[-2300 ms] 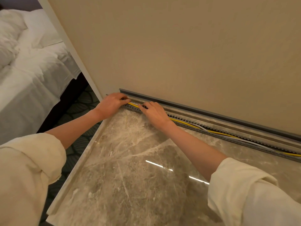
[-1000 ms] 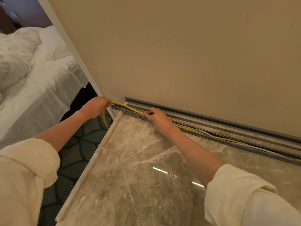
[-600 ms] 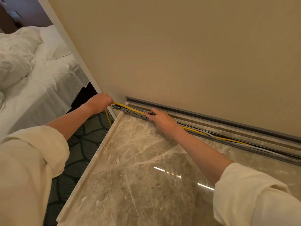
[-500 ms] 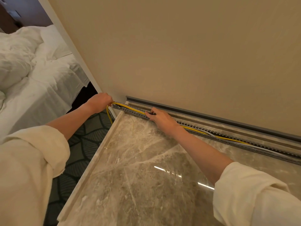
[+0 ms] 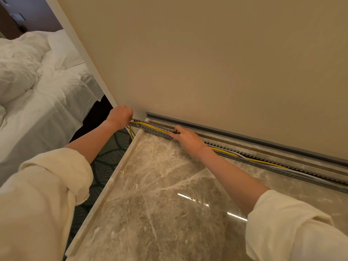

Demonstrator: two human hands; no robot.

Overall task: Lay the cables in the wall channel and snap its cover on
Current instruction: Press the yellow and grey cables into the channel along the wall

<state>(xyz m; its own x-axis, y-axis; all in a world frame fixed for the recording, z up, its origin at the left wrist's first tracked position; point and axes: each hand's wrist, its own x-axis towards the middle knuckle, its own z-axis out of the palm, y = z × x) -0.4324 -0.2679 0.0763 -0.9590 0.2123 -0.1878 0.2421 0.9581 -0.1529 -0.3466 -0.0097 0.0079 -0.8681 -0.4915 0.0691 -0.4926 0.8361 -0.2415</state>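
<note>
Along the foot of the beige wall a long grey slotted channel lay on the back edge of a glossy marble countertop, brown-grey with pale veins and a raised lip at its left edge. Channel walls were comb-like, cut into narrow fingers. A smooth grey cover strip lay apart from it, tight against the wall, not fitted.

Inside the channel ran a yellow cable and a white cable, side by side, both thin and round. The yellow one left the channel's left end and dropped over the counter edge toward the patterned carpet.

Left hand was clenched into a fist just past the channel's left end, apparently grasping the cables there; the grip itself was hidden behind the knuckles. Right hand rested over the channel a little way along, fingers bent, tips pressing down on the cables inside; whether it pinched anything could not be told. Both cream sleeves were rolled up.

Left of the wall's white edge, a bed with rumpled white linen.

Against half a second earlier: the yellow loop hanging beyond the channel end was smaller, pulled closer to the counter edge. Left hand sat at about the same spot; right hand unchanged in place.
</note>
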